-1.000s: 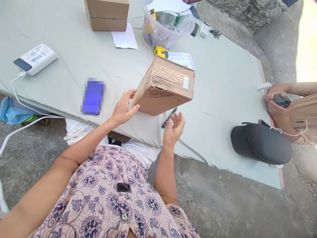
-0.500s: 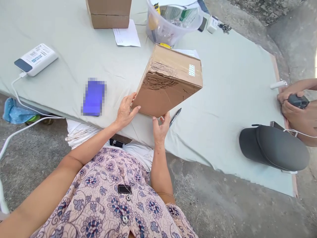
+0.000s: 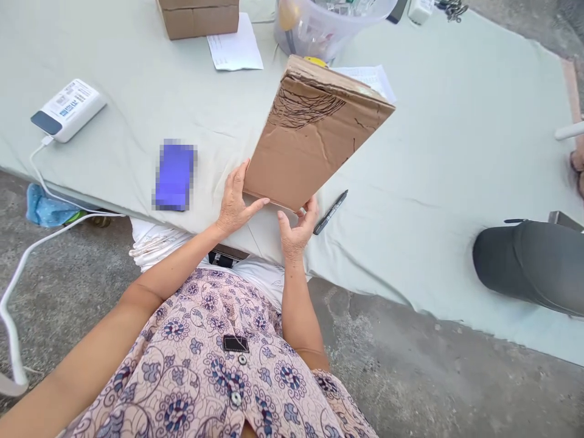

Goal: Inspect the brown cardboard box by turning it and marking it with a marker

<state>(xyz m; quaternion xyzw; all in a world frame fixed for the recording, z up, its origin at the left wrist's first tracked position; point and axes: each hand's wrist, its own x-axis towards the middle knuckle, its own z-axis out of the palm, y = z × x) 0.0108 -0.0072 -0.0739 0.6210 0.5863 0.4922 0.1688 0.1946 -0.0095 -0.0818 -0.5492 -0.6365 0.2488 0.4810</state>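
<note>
A cardboard box (image 3: 301,137) has been tipped further up, its lower edge held between the left hand (image 3: 235,201) and right hand (image 3: 295,228), near a marker pen (image 3: 330,213).

Left forearm (image 3: 150,286) runs bare on a diagonal from the near left; right forearm (image 3: 296,310) rises almost straight toward the far side. Left hand (image 3: 235,201) is raised, fingers spread, left thumb (image 3: 255,205) extended rightward. Right hand (image 3: 294,228) stands a short way right of it, right fingers (image 3: 312,210) curled upward. Both wrists are bent back.
</note>
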